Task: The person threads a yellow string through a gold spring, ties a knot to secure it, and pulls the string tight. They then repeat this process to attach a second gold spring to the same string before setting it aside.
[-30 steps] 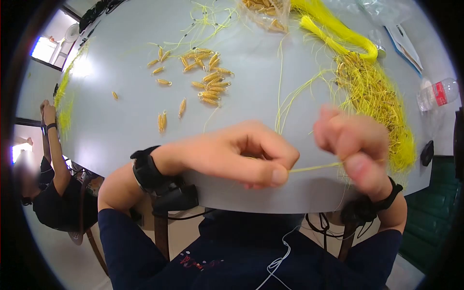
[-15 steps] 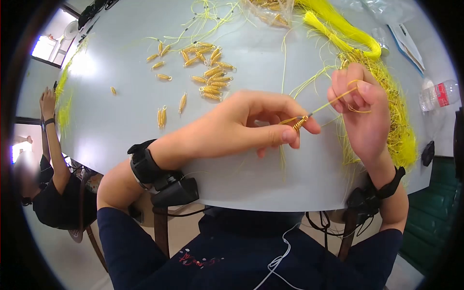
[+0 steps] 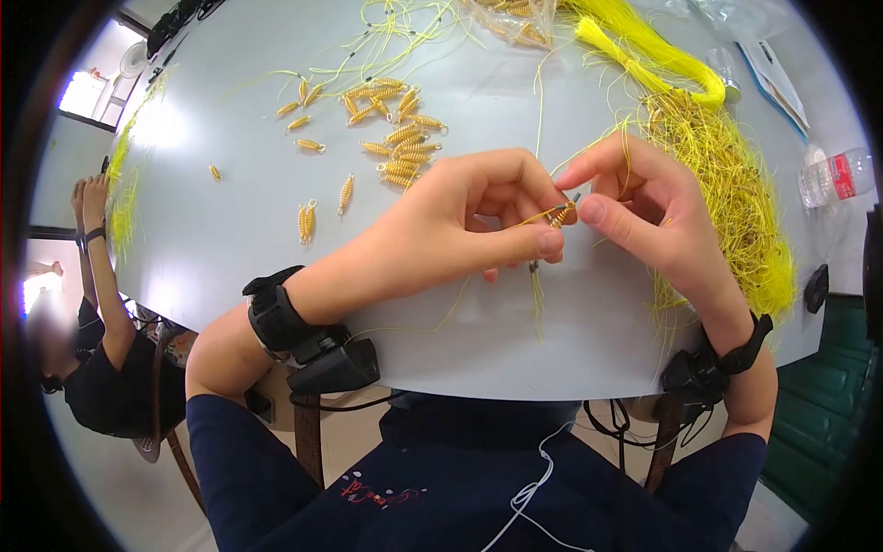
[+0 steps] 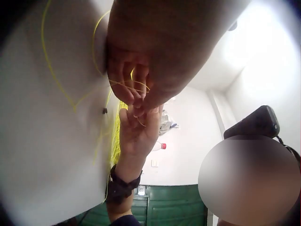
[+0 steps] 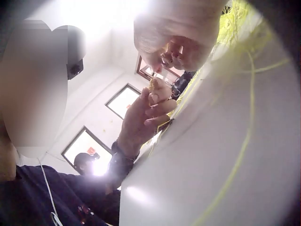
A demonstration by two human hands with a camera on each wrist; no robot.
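Observation:
Between thumb and forefinger my left hand (image 3: 460,216) pinches a small gold coil spring (image 3: 558,217), which also shows at those fingertips in the right wrist view (image 5: 151,85). Thin yellow line runs from the spring end and through the left fingers. My right hand (image 3: 667,207) is close beside it, thumb and forefinger bent around the spring's dark tip, with yellow line (image 3: 627,156) looped over its curled fingers. In the left wrist view the right hand (image 4: 138,134) meets the left fingertips. A strand with a dark bead (image 3: 533,266) hangs below the left hand.
Loose gold springs (image 3: 402,152) lie on the grey table (image 3: 248,221), with more in a clear bag (image 3: 515,23). A tangled yellow line heap (image 3: 722,184) lies at right, by a plastic bottle (image 3: 835,179). Another person (image 3: 106,350) sits at the far left.
Both hands have risen from the table's near edge. The right hand drew the line out to the upper right, then came back down to the spring held in the left fingers.

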